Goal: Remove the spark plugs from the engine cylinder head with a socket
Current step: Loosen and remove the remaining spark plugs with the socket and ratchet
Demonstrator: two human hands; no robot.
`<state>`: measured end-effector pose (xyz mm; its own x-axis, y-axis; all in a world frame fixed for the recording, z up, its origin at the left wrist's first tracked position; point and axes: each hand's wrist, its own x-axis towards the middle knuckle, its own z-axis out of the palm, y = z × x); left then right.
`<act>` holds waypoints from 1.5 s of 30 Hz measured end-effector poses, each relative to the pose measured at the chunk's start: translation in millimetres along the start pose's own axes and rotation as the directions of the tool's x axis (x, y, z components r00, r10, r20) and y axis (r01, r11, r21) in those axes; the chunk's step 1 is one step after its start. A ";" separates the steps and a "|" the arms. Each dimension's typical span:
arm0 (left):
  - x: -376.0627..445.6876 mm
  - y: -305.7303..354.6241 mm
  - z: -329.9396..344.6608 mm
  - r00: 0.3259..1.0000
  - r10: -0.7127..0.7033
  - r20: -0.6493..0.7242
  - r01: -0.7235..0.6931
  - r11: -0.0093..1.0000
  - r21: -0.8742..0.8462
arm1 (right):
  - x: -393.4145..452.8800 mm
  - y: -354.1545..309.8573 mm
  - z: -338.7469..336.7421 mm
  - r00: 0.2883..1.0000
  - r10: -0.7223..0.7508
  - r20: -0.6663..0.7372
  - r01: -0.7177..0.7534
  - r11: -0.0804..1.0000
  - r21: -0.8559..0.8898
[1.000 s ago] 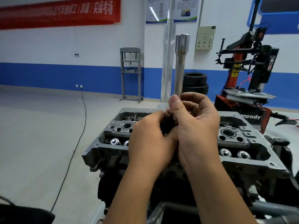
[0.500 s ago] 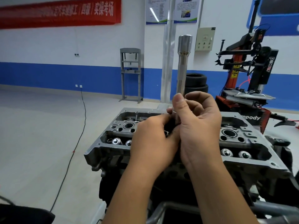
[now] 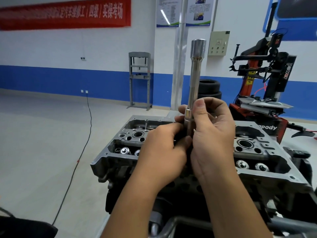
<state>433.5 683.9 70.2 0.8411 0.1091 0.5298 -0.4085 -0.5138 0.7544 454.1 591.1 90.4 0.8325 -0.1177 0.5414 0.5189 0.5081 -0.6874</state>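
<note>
— What is in your hands over the engine?

— A long steel socket (image 3: pixel 194 86), held upright above the cylinder head (image 3: pixel 257 162). My right hand (image 3: pixel 212 134) grips its lower part, thumb pressed along the shaft and fingers curled round behind it. The wide end of the tool points at the ceiling.

— And the left?

— My left hand (image 3: pixel 163 150) is curled against the bottom of the tool, fingertips pinching its lower end just beside my right palm. What exactly sits between those fingers is hidden.

— Where is the head itself?

— Directly beneath both hands, on a stand, its open top facing up. Round bores and shiny valve caps show on either side of my wrists; the middle is covered by my hands, so I cannot tell whether any spark plugs show there.

— What is behind you?

— A red banner (image 3: pixel 65 13) on the white-and-blue wall, a grey press frame (image 3: pixel 139 79), stacked tyres (image 3: pixel 210 89), a tyre changer (image 3: pixel 267 79) to the right and a black cable (image 3: pixel 85 134) trailing across the floor.
</note>
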 end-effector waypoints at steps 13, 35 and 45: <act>-2.8 2.2 3.9 0.996 0.011 -0.084 -0.009 1.000 0.018 | -0.6 -1.6 1.9 1.000 0.002 0.005 -0.002 1.000 -0.020; -2.7 1.6 4.7 0.996 0.004 -0.088 -0.007 0.999 -0.031 | 1.1 1.5 -1.2 1.000 0.005 0.019 -0.005 1.000 -0.016; -0.3 -0.7 4.5 0.997 -0.015 -0.072 0.007 0.994 -0.109 | 0.0 2.8 -0.4 1.000 -0.018 0.014 0.018 1.000 0.000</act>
<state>435.1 680.5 67.7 0.8195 0.1778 0.5448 -0.4385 -0.4173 0.7959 455.6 592.2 88.2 0.8201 -0.1151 0.5605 0.5340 0.5062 -0.6773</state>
